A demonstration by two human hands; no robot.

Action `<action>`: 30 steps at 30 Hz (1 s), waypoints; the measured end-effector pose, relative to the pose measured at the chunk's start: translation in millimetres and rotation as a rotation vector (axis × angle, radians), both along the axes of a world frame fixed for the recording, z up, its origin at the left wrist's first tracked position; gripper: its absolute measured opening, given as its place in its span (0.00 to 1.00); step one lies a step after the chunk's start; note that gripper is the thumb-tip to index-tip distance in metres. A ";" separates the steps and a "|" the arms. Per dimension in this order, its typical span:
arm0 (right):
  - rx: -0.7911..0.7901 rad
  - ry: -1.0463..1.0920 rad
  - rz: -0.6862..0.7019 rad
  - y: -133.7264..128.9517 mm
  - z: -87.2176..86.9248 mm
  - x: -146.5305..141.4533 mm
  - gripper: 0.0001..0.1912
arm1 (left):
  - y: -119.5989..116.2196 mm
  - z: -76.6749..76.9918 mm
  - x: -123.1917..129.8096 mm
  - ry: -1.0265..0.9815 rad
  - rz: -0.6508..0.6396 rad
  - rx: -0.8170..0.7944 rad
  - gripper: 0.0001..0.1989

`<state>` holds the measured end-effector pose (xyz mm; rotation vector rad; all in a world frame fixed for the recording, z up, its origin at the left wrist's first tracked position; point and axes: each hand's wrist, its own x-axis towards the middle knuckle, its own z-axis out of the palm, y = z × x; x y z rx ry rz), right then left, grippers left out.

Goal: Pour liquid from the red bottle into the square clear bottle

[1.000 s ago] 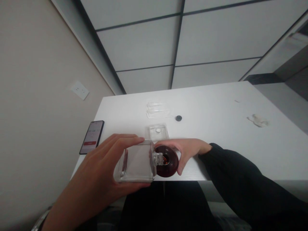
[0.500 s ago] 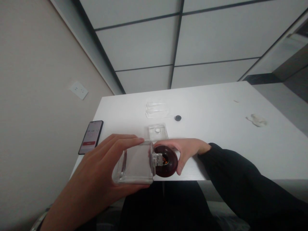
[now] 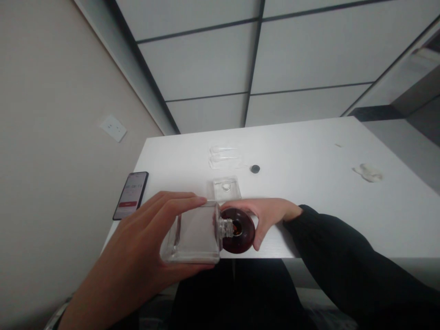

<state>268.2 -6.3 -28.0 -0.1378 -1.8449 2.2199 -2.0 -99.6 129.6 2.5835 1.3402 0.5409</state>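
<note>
My left hand (image 3: 147, 233) grips a clear square glass bottle (image 3: 197, 233), tipped on its side with the threaded neck pointing right. That neck lies over the mouth of a dark red-brown round bottle (image 3: 244, 238) near the table's front edge. Fingers and thumb of my right hand (image 3: 266, 215) curl around the round bottle from its far and right sides. Whether liquid is running between the two is too small to tell. Just beyond my hands lies a clear rectangular piece (image 3: 232, 189) with a round hole or ring in it.
On the white table (image 3: 302, 160) lie a clear plastic pack of tubes (image 3: 225, 158), a small dark round cap (image 3: 255, 169) and a crumpled white tissue (image 3: 369, 173). A phone (image 3: 130, 195) with its screen lit rests at the left edge. White panels stand behind.
Both hands and both bottles keep nearly the same position. The whole view has shifted very slightly.
</note>
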 end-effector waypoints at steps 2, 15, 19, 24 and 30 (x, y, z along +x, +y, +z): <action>0.001 0.005 -0.003 0.1 -0.9 0.0 0.57 | -0.5 0.9 0.6 0.003 0.002 -0.005 0.29; 0.003 0.015 0.003 -0.1 -1.8 -0.2 0.57 | 1.6 3.0 2.3 0.056 -0.011 0.017 0.26; 0.001 0.017 -0.008 -0.3 0.0 -0.1 0.56 | 0.7 2.9 2.6 0.056 -0.012 0.023 0.26; -0.002 0.021 0.005 0.2 1.0 0.1 0.56 | -0.9 5.3 4.9 0.087 -0.011 0.063 0.24; -0.008 0.028 0.011 0.6 -0.2 -0.5 0.57 | 1.4 2.5 3.9 0.076 -0.010 0.060 0.25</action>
